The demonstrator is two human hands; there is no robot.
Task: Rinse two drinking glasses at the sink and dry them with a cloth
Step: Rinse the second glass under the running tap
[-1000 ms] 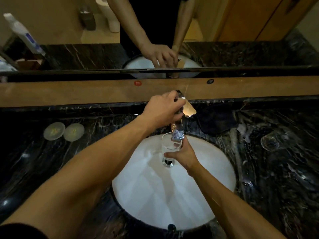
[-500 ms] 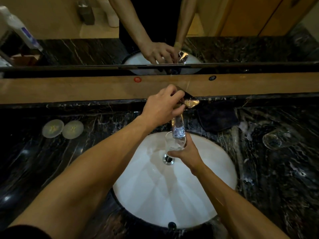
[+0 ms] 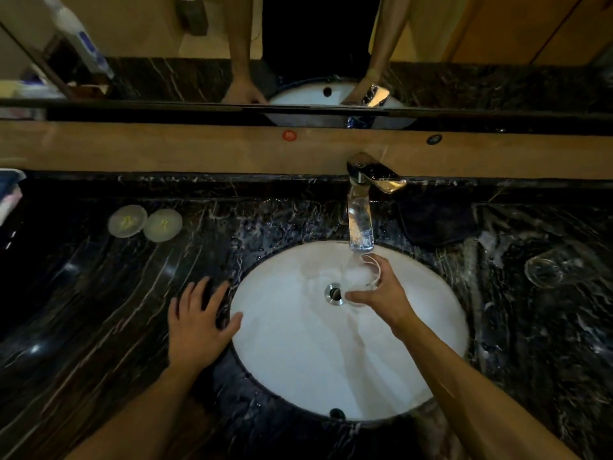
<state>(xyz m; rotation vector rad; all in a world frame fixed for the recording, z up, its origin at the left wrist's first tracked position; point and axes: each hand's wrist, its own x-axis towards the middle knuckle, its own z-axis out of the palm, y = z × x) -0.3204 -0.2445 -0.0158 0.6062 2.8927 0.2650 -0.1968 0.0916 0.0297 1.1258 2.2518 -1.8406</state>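
My right hand (image 3: 384,298) grips a clear drinking glass (image 3: 361,277) tilted under the chrome faucet (image 3: 360,224), and water streams into it above the drain (image 3: 334,294) of the white sink (image 3: 331,366). My left hand (image 3: 199,323) rests flat with spread fingers on the dark marble counter at the sink's left rim, holding nothing. A second clear glass (image 3: 547,270) lies on the counter at the right. A dark cloth (image 3: 438,224) sits behind the sink to the right of the faucet.
Two round pale lids (image 3: 145,223) lie on the counter (image 3: 83,293) at the left. A wooden ledge (image 3: 166,149) and a mirror run along the back. Folded towels (image 3: 10,194) show at the far left edge.
My left hand has let go of the faucet handle and come down onto the counter left of the sink. Water now runs into the glass, which my right hand has tilted.
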